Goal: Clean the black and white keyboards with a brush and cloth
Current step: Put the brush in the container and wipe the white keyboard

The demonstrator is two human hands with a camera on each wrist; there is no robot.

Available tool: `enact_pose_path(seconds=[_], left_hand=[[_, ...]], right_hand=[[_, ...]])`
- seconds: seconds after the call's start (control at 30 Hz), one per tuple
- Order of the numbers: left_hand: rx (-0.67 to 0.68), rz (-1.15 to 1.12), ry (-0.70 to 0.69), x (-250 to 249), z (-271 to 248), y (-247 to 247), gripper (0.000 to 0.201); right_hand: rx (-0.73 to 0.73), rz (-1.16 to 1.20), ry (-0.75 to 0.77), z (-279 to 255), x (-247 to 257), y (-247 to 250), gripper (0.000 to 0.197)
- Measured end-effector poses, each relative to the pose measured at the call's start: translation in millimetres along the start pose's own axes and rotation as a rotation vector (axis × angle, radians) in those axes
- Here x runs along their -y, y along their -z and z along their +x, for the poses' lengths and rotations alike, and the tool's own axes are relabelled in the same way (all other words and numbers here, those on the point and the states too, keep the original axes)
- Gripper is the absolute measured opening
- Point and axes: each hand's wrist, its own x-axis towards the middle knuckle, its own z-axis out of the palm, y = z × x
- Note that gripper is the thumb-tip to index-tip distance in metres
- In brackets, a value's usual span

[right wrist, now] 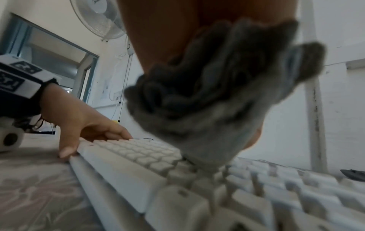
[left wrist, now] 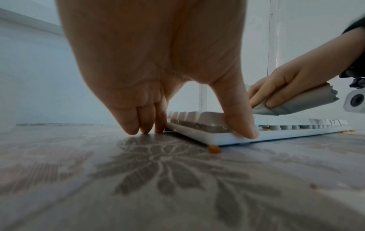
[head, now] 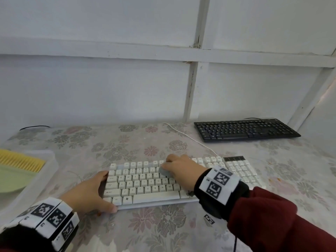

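The white keyboard (head: 181,180) lies across the middle of the tabletop (head: 163,230), close to the near edge, with both hands on it. The left hand (head: 89,193) braces the keyboard's left end: its thumb (left wrist: 240,118) is pressed against the front left corner of the casing, while the other fingers (left wrist: 146,120) run straight down the left side with their tips on the patterned covering. This hand steadies the keyboard with straight fingers and encloses nothing. The right hand (head: 181,170) sits on the upper rows of keys, just right of the keyboard's centre, its fingers curled around a bunched grey cloth (right wrist: 209,100). The lower end of the cloth is pressed onto the keys, and its crumpled loose end sticks out behind the palm.

The keyboard is off-white with a pale casing, a long space bar, a number pad at its right end and a small dark label above that pad. A white cable (head: 190,139) runs from its back edge toward the far edge of the tabletop. A small orange crumb (left wrist: 214,149) lies on the covering just beside the front left corner.

The black keyboard (head: 245,130) lies flat near the far right corner of the tabletop, well apart from both hands. At the left edge, a yellow-bristled brush (head: 21,160) rests inside a clear plastic container (head: 36,182), beside a pale green dustpan (head: 11,179).
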Motion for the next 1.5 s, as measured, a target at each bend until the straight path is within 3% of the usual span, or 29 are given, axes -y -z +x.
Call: enact_pose_path(seconds=[0.1,0.27,0.5,0.6,0.77,1.0,1.37,1.5], left_hand=[[0.001,-0.013,-0.006,0,0,0,0.116],[-0.01,0.013,-0.012,-3,0,-1,0.111],[-0.015,0.007,-0.011,0,0,-1,0.114],[-0.007,0.006,-0.022,0,0,0,0.115],[0.01,-0.009,-0.024,-1,-2,1,0.129],[0.0,0.0,-0.014,-5,-4,-1,0.113],[-0.014,0.017,-0.027,-4,-3,-1,0.11],[-0.01,0.02,-0.027,-6,-4,-1,0.11]], right_hand=[[-0.021,-0.085,-0.02,0,-2,-4,0.033],[-0.009,-0.003,-0.161,-18,-38,-11,0.017],[0.021,0.012,-0.306,-33,-83,-7,0.028],[-0.081,0.029,-0.29,-42,-97,-3,0.023],[-0.095,0.021,-0.254,-53,-114,-28,0.024],[-0.087,-0.006,-0.255,-54,-125,-30,0.032],[-0.079,-0.01,-0.474,-55,-131,-25,0.022],[-0.166,0.071,-0.349,-48,-117,-17,0.023]])
